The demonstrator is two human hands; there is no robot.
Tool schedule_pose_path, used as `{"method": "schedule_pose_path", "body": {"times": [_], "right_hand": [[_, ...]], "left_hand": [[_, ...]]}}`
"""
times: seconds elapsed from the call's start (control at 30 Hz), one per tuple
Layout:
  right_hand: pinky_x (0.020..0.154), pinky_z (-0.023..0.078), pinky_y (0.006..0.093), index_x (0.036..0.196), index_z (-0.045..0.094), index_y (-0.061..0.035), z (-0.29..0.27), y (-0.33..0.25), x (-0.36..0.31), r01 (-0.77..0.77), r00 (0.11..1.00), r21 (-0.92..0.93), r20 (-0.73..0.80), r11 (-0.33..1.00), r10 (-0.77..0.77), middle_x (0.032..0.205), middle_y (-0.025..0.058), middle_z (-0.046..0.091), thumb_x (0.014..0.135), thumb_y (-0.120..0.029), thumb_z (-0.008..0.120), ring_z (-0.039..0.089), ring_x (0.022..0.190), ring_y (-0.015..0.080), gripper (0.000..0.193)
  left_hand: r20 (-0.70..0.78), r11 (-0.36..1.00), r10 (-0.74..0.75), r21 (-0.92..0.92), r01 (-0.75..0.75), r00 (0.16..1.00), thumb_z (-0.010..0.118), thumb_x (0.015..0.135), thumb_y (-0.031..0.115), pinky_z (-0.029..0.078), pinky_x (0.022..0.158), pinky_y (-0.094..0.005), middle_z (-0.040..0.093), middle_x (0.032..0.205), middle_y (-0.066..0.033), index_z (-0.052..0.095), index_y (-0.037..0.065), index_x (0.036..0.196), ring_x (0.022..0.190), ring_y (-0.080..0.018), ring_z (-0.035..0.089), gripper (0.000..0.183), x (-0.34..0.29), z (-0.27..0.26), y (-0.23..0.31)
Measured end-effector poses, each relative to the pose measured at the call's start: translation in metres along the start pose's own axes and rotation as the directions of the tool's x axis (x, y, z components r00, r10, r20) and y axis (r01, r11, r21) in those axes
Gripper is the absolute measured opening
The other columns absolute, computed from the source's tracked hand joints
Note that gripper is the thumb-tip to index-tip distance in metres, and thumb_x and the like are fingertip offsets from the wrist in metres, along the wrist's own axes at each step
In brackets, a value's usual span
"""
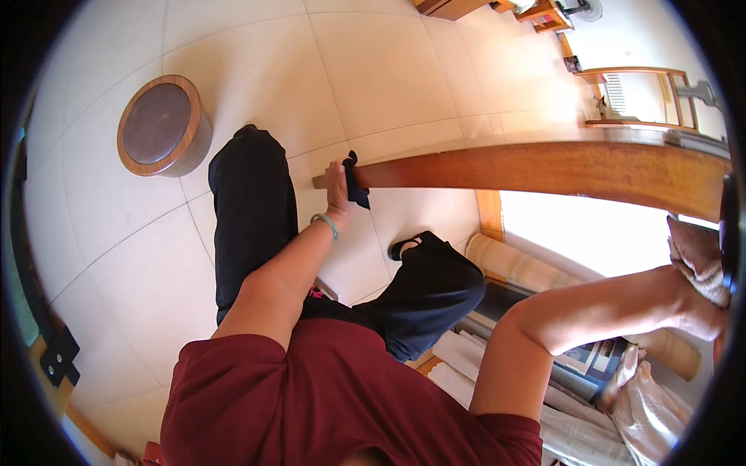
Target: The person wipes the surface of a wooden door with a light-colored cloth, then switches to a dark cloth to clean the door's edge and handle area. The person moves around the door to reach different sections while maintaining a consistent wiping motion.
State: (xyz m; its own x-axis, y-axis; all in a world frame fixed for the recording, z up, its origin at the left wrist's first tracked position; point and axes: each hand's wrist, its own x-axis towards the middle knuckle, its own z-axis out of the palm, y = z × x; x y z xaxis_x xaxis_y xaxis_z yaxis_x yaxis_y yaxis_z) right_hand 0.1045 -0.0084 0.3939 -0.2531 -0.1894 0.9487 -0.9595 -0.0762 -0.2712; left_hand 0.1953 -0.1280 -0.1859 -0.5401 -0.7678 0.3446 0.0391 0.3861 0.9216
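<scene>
At the near end of a long wooden ledge [536, 167], my left hand [337, 185] is closed on a small black cloth [355, 180] draped at the edge. A pale green bangle [325, 224] circles that wrist. My right arm stretches to the far right rim of the view. There my right hand [697, 312] is bent against a bunched brownish cloth [694, 256], which it appears to grip. Its fingertips are hidden by the cloth and the dark rim. Beside the cloth stands a dark upright edge [729, 233], mostly cut off.
A round stool [158, 128] with a brown padded top stands on the tiled floor at left. My legs, in black trousers, are apart below the ledge. Under it lie a beige roll [517, 259], boxes and white wrapped cloth [649, 400]. A wooden frame [637, 74] is at upper right.
</scene>
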Motion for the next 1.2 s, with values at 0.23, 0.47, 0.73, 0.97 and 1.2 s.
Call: {"method": "schedule_pose_path", "body": {"times": [0.23,0.47,0.73,0.97,1.2], "right_hand": [[0.074,0.052,0.027,0.105,0.051,0.0021,0.036,-0.012,0.02,0.056,0.997,-0.019,0.052,0.998,-0.055,0.088,0.01,0.059,0.091,-0.023,0.05,0.06,0.079,0.0172,0.029],[0.089,0.048,0.0365,0.101,0.062,0.0046,-0.041,-0.003,0.027,-0.085,0.986,-0.154,-0.153,0.984,0.061,0.105,0.0178,0.062,0.085,-0.039,0.048,0.061,0.094,0.0282,0.049],[0.075,0.049,0.0246,0.113,0.057,0.0042,-0.051,-0.018,0.02,-0.142,0.973,-0.264,0.137,0.954,0.183,0.101,0.0148,0.065,0.097,-0.039,0.043,0.062,0.083,0.0134,0.048],[0.085,0.045,0.0291,0.118,0.055,-0.0003,-0.042,-0.03,0.03,-0.304,0.906,-0.035,0.298,0.952,0.3,0.103,0.0133,0.063,0.094,-0.054,0.042,0.057,0.096,0.0181,0.06],[0.08,0.052,0.0265,0.108,0.065,-0.0037,-0.054,-0.029,0.043,-0.213,0.898,-0.147,0.36,0.966,0.252,0.098,0.0142,0.067,0.086,-0.056,0.054,0.066,0.09,0.0204,0.058]], "left_hand": [[0.103,0.617,-0.686,-0.442,0.651,0.72,0.041,0.097,0.042,0.037,0.09,-0.0358,0.055,0.103,-0.012,0.057,0.003,0.097,0.1,-0.0259,0.05,0.042,-0.01,0.036,-0.093],[0.03,0.738,-0.561,-0.435,0.517,0.827,0.033,0.101,0.03,0.035,0.09,-0.0399,0.053,0.099,-0.0147,0.053,-0.001,0.096,0.1,-0.0312,0.048,0.037,-0.01,0.027,-0.03],[0.116,0.903,-0.183,-0.373,0.213,0.976,0.031,0.101,0.036,0.035,0.089,-0.0394,0.051,0.097,-0.0151,0.051,0.004,0.103,0.096,-0.0323,0.047,0.038,0.041,-0.036,0.138],[-0.02,0.762,0.195,-0.626,-0.164,0.981,0.037,0.099,0.031,0.037,0.09,-0.0383,0.05,0.101,-0.0174,0.049,-0.003,0.11,0.097,-0.0311,0.048,0.037,0.131,-0.079,0.341],[-0.149,0.823,0.457,-0.305,-0.48,0.877,0.038,0.099,0.02,0.043,0.078,-0.0417,0.057,0.097,-0.0158,0.051,0.0,0.1,0.09,-0.0282,0.057,0.023,0.186,-0.085,0.418]]}}
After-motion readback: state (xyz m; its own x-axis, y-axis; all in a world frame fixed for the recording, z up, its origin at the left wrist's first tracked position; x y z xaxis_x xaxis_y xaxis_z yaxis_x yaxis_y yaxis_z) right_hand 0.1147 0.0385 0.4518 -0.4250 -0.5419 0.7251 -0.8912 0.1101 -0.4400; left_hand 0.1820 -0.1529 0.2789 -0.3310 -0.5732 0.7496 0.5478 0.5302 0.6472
